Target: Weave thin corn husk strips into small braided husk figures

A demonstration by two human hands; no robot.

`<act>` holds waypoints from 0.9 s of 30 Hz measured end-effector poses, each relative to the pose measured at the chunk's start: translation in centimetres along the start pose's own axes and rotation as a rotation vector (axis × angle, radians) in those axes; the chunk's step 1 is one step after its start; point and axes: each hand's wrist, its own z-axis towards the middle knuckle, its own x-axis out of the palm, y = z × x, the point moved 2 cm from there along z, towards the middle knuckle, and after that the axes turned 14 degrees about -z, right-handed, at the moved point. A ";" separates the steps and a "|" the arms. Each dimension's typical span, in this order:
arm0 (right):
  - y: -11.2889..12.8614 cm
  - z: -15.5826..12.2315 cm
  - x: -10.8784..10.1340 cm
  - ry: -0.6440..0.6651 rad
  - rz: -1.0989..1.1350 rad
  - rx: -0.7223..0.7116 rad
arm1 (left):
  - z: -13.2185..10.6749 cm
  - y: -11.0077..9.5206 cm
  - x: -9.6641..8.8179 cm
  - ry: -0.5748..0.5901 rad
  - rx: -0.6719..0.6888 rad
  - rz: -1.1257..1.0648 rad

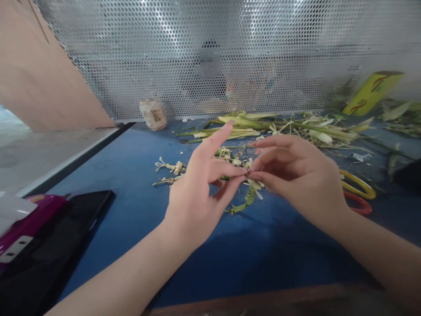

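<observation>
A small woven green leaf figure (250, 196), with pale strips sticking out near its top, hangs at the fingertips of both hands. My left hand (199, 188) pinches its upper end between finger and thumb, with one finger raised and pointing away. From the other side, my right hand (296, 175) closes its thumb and fingertips on the same spot, its other fingers curled. Exactly what lies between the fingertips is partly hidden. Behind my left hand, other plaited leaf pieces (176, 167) lie on the blue table (131, 245).
Scissors with yellow and red handles (360, 186) lie beside my right wrist. Leaf stalks and strips (246, 123) spread along the back, before a perforated metal panel (148, 57). A wrapped jar-like object (153, 115), yellow box (373, 93), black tablet-like slab (75, 232) and magenta socket block (33, 215) surround the area.
</observation>
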 end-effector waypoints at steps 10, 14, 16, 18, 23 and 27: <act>0.4 0.2 -0.5 0.096 0.213 0.046 | 0.0 -0.9 -0.7 0.080 0.250 0.184; 0.7 0.3 -0.5 0.144 0.261 0.062 | 0.4 -1.1 -0.6 0.167 0.142 -0.013; 0.8 0.4 -0.6 0.169 0.304 0.073 | 0.6 -1.3 -0.5 0.182 0.087 -0.111; 0.8 0.4 -0.6 0.189 0.338 0.084 | 0.7 -1.4 -0.3 0.172 0.049 -0.159; 0.9 0.4 -0.7 0.264 0.380 0.092 | 0.7 -1.5 -0.5 0.187 0.162 -0.086; 1.0 0.4 -0.7 0.271 0.391 0.109 | 1.0 -1.2 -0.8 0.170 0.146 -0.060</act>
